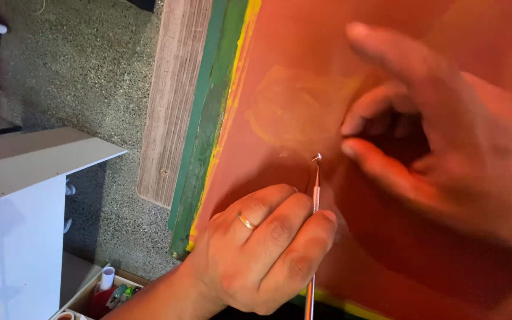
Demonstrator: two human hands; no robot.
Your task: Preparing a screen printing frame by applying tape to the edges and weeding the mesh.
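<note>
A thin metal pick (314, 201) is pinched in the closed left hand (262, 255), its hooked tip best kept light on the orange mesh (303, 71) at the pale patch (294, 109), beside the empty, half-curled right hand (445, 148), beyond which the wooden frame (173, 101) is seen.

The left hand (262, 255) pinches a thin metal pick (314, 201), its hooked tip touching the orange screen (303, 71), while the right hand (445, 148) rests just beside the tip.
</note>
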